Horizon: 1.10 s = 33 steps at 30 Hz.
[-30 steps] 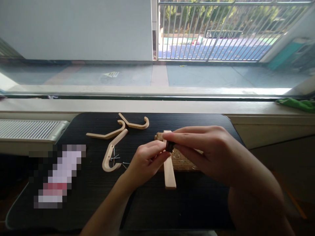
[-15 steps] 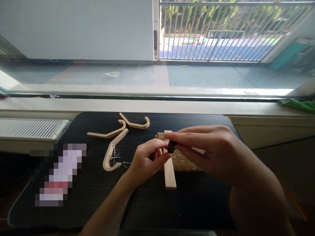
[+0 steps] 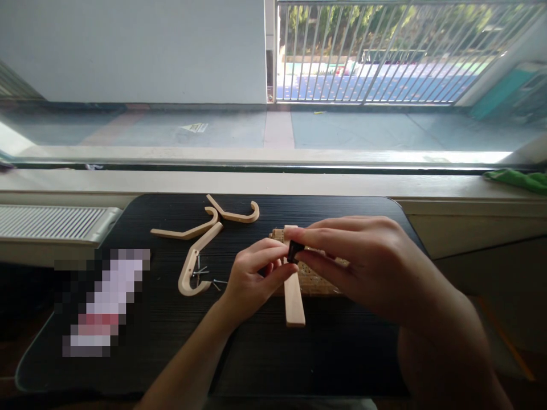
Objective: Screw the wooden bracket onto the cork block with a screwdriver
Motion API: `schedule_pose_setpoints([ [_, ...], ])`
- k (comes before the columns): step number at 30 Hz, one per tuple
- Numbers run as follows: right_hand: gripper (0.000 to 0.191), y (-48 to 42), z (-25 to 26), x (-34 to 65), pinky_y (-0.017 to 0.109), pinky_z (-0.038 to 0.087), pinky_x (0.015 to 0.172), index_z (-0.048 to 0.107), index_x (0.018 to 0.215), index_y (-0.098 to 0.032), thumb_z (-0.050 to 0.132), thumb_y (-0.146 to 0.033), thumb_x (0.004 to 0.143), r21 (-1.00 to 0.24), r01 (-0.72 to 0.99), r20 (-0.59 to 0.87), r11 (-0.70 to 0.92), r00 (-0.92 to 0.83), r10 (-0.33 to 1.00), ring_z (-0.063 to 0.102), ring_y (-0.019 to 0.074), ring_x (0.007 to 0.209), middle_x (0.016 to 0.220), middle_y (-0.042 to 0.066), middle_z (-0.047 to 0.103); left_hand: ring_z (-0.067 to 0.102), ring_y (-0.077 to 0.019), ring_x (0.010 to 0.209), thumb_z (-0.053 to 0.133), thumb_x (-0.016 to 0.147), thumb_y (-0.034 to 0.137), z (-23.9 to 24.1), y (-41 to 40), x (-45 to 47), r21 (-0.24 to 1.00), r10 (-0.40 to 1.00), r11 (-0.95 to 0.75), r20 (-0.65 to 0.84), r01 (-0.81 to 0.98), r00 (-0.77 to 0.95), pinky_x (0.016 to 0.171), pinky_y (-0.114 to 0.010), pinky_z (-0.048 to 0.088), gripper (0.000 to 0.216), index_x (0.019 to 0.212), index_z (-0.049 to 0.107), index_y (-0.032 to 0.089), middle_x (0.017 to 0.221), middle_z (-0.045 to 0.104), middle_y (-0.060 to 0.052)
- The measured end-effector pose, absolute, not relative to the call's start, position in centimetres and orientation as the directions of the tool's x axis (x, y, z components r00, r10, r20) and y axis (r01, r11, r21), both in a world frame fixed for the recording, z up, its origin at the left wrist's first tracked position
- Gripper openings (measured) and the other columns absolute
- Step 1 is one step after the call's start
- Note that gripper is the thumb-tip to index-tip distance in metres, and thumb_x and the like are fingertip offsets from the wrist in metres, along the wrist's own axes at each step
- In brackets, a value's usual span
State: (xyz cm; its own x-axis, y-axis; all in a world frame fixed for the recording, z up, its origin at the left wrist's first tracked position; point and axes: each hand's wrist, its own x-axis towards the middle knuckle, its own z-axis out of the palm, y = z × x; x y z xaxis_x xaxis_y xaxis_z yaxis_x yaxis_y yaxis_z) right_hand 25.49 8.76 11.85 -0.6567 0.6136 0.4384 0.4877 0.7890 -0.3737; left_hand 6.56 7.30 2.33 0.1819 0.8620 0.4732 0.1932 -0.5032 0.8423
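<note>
My right hand (image 3: 359, 256) reaches in from the right, thumb and fingers closed on a small black knob-like piece (image 3: 293, 251) whose exact kind I cannot make out. From the left, my left hand (image 3: 256, 270) brings its thumb and forefinger together at the lower end of that piece; anything smaller between them is hidden. Beneath both hands lies a pale wooden bar (image 3: 294, 307), partly covered by my fingers. It rests across a brown corrugated cardboard block (image 3: 318, 279) with holes in its top.
Left of my hands lie several wooden hooks, one nearest (image 3: 187, 273) with loose screws (image 3: 199, 272) beside it, another (image 3: 183, 234) and a third (image 3: 235, 216) farther back. A blurred pale packet (image 3: 113, 290) is on the black table (image 3: 171, 353). Behind are a windowsill (image 3: 239, 182) and a radiator (image 3: 55, 222).
The black piece has turned slightly between my right fingers and shows more of its side. Both hands stay at the same spot over the wooden bar.
</note>
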Motion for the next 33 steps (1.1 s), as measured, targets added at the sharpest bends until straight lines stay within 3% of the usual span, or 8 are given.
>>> schedule_pose_setpoints([
  [9, 0.015, 8.69, 11.94, 25.49, 0.025, 0.049, 0.063, 0.073, 0.096, -0.017, 0.059, -0.018, 0.093, -0.364, 0.518, 0.435, 0.774, -0.640, 0.633, 0.067, 0.0153, 0.069, 0.085, 0.006, 0.074, 0.056, -0.0097, 0.064, 0.074, 0.081, 0.026, 2.51, 6.89, 6.91, 0.899, 0.905, -0.422, 0.409, 0.120, 0.120, 0.056, -0.021, 0.049, 0.008, 0.083, 0.074, 0.018, 0.087, 0.068, -0.004],
  [14, 0.015, 8.74, 11.77, 25.42, 0.024, 0.047, 0.061, 0.073, 0.099, -0.018, 0.060, -0.018, 0.093, -0.401, 0.493, 0.429, 0.772, -0.643, 0.634, 0.065, 0.0140, 0.066, 0.081, 0.004, 0.073, 0.051, -0.0084, 0.057, 0.076, 0.079, 0.032, 2.75, 6.89, 7.04, 0.903, 0.913, -0.407, 0.397, 0.140, 0.095, 0.052, -0.021, 0.046, 0.012, 0.081, 0.075, 0.019, 0.076, 0.065, -0.001],
  [21, 0.029, 8.69, 11.71, 25.30, 0.025, 0.053, 0.073, 0.067, 0.121, -0.015, 0.055, -0.018, 0.095, -0.512, 0.439, 0.409, 0.738, -0.631, 0.659, 0.069, 0.0156, 0.088, 0.105, 0.008, 0.074, 0.050, -0.0088, 0.055, 0.073, 0.083, 0.035, 3.20, 7.03, 6.81, 0.898, 0.919, -0.393, 0.374, 0.197, 0.127, 0.050, -0.022, 0.044, 0.016, 0.078, 0.075, 0.019, 0.073, 0.065, -0.001],
  [33, 0.029, 9.02, 11.85, 25.92, 0.025, 0.056, 0.088, 0.073, 0.111, -0.019, 0.053, -0.009, 0.093, -0.579, 0.339, 0.413, 0.741, -0.662, 0.626, 0.070, 0.0160, 0.102, 0.118, 0.005, 0.073, 0.051, -0.0096, 0.053, 0.070, 0.083, 0.026, 3.17, 6.92, 6.77, 0.871, 0.904, -0.422, 0.383, 0.253, 0.189, 0.050, -0.023, 0.045, 0.012, 0.075, 0.069, 0.018, 0.066, 0.062, 0.001],
])
